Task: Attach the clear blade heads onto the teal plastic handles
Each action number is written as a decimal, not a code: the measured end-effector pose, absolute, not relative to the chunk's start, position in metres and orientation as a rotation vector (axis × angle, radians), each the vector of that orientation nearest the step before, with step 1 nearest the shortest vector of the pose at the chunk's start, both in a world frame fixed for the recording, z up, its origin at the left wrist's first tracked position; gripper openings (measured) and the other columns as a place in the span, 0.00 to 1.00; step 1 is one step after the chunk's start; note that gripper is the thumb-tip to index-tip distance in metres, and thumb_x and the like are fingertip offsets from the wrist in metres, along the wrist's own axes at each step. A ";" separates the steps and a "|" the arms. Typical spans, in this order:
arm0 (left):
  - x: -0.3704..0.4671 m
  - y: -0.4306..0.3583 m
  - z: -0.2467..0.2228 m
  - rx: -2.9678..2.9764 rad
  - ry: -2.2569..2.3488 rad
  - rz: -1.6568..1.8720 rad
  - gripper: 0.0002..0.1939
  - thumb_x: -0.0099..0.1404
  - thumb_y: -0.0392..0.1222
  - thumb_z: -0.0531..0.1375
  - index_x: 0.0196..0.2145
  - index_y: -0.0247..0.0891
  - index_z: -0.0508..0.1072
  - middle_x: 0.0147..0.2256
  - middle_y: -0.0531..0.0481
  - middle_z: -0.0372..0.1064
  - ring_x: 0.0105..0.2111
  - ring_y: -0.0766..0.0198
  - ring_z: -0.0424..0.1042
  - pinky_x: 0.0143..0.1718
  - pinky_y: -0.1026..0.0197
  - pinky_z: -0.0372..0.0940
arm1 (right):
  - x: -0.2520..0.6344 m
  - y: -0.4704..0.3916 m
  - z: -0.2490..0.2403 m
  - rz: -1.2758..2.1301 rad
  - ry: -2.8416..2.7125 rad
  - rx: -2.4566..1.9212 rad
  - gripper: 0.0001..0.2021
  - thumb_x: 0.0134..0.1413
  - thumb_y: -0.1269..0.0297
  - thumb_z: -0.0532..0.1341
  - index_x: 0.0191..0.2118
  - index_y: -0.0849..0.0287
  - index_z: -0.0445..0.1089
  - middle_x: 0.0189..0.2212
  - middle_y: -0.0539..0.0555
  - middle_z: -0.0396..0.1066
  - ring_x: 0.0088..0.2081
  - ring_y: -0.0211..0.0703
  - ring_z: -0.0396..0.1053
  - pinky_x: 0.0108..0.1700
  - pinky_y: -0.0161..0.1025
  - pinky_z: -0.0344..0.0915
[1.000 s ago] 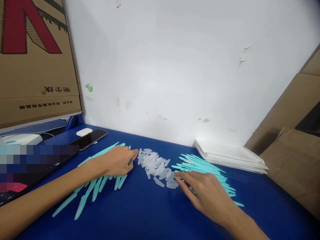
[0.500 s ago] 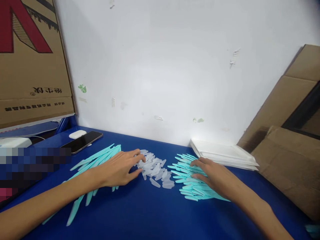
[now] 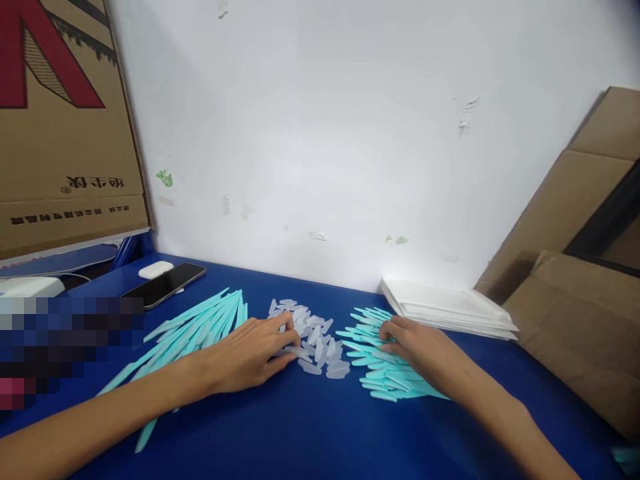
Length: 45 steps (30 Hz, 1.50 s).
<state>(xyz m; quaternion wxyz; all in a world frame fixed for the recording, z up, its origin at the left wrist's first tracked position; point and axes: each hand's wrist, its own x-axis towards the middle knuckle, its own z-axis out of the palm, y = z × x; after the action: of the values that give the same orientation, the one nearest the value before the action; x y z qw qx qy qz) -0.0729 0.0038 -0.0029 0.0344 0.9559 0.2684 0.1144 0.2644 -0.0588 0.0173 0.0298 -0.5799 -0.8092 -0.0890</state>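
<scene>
My left hand [image 3: 255, 353] is at the left edge of a loose pile of translucent plastic blade caps [image 3: 313, 333]. Its thumb and fingertips are pinched on one cap [image 3: 299, 353]. My right hand [image 3: 417, 343] lies over a heap of slim turquoise eyebrow razors [image 3: 375, 360], its curled fingers closed on a razor among them; the fingertips are partly hidden. Under and beyond my left forearm spreads another fan of turquoise eyebrow razors [image 3: 200, 327], some covered by the arm.
A phone [image 3: 167, 285] and a white case [image 3: 156, 269] lie at the back left of the blue table [image 3: 310, 433]. White flat packets [image 3: 445, 303] are stacked at the back right. Cardboard boxes [image 3: 70, 147] flank both sides, and a white wall [image 3: 320, 133] rises behind.
My left hand has moved slightly right and down, its fingers closing on a cap. The right hand's fingers have curled in tighter over the razors.
</scene>
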 end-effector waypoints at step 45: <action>-0.064 -0.015 -0.003 3.036 0.663 0.659 0.14 0.78 0.38 0.48 0.57 0.46 0.64 0.42 0.52 0.71 0.29 0.65 0.71 0.24 0.61 0.52 | 0.202 -0.083 0.002 -0.279 -2.349 -1.062 0.16 0.73 0.68 0.51 0.61 0.51 0.65 0.41 0.55 0.69 0.30 0.36 0.68 0.30 0.34 0.63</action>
<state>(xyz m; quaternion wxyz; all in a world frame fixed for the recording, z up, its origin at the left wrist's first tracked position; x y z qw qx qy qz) -0.0635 -0.0148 -0.0026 -0.0176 0.9556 0.2086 0.2075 0.2018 -0.0834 0.0020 0.2710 -0.3941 -0.8721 -0.1035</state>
